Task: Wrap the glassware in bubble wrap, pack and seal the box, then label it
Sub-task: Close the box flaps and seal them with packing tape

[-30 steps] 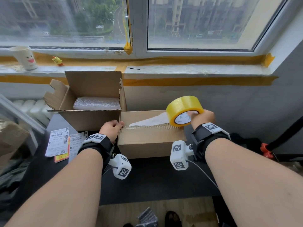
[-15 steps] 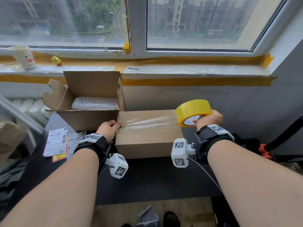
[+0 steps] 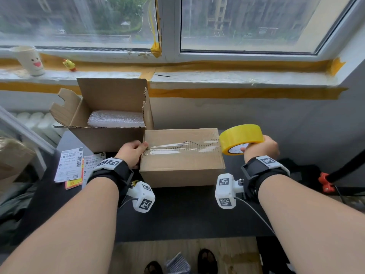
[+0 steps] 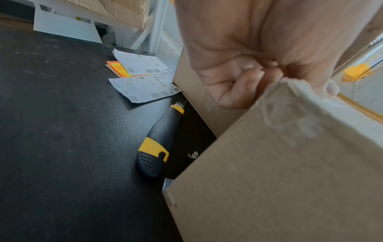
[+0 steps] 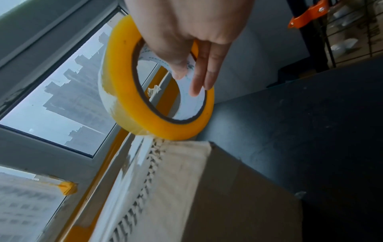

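A closed cardboard box [image 3: 181, 169] sits mid-table with a clear tape strip [image 3: 177, 148] running along its top seam. My left hand [image 3: 134, 149] pinches the tape end [image 4: 290, 91] against the box's left top edge, thumb on top and fingers curled at the side. My right hand [image 3: 260, 148] grips the yellow tape roll [image 3: 240, 135] just past the box's right edge, thumb and fingers inside the core [image 5: 192, 91]. The strip [image 5: 128, 172] stays joined to the roll [image 5: 124, 98]. No glassware shows.
An open cardboard box [image 3: 102, 139] with a bubble-wrapped bundle [image 3: 116, 118] stands behind-left, touching the closed one. Shipping labels [image 3: 69, 165] and a yellow-black utility knife [image 4: 159, 139] lie at the left on the black table [image 3: 187, 214]. An orange clamp [image 3: 325, 182] is at the right.
My right hand carried the roll rightward, from over the box top to beyond its right edge, and the tape strip came down flat along the seam. The left hand stayed put.
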`<state>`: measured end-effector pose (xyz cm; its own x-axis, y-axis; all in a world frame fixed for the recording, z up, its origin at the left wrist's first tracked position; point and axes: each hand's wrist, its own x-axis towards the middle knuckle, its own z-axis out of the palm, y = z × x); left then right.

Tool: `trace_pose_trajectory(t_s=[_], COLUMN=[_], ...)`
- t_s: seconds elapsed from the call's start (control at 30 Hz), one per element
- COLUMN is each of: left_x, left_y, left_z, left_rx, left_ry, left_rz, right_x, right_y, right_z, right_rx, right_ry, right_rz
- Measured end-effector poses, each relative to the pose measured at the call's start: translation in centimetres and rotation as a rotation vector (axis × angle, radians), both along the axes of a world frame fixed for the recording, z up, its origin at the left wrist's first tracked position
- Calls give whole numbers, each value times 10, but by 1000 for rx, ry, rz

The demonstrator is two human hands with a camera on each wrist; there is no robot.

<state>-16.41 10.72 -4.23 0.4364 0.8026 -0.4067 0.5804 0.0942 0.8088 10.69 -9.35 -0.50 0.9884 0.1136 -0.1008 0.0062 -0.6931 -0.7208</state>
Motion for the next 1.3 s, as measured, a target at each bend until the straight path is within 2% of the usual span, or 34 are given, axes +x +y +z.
trace_pose_trajectory(t_s=[0.43, 0.7, 0.77, 0.87, 0.93, 1.13, 1.3], left_x=[-1, 0, 3, 6, 9, 31, 69], left_y=[3, 4, 3, -4, -10, -27, -34], left_z=[-9, -9, -6, 7, 15, 26, 33], left_rx=[-54, 1, 108, 419, 545, 711, 609], left_ry=[-62, -48, 20, 204, 260, 451, 496], left_rz=[53, 76, 65, 77, 60, -118, -314], right_x=[6, 10, 12, 13, 14, 15, 18], right_y=[3, 9, 10, 9, 9, 8, 7], right_z=[-11, -19, -19, -18, -17, -17, -12], right_rx=[-10, -70, -86, -108, -132, -169, -208], right_ry=[24, 72, 84, 101, 108, 119, 149], right_rz=[3, 4, 10, 24, 52, 79, 134])
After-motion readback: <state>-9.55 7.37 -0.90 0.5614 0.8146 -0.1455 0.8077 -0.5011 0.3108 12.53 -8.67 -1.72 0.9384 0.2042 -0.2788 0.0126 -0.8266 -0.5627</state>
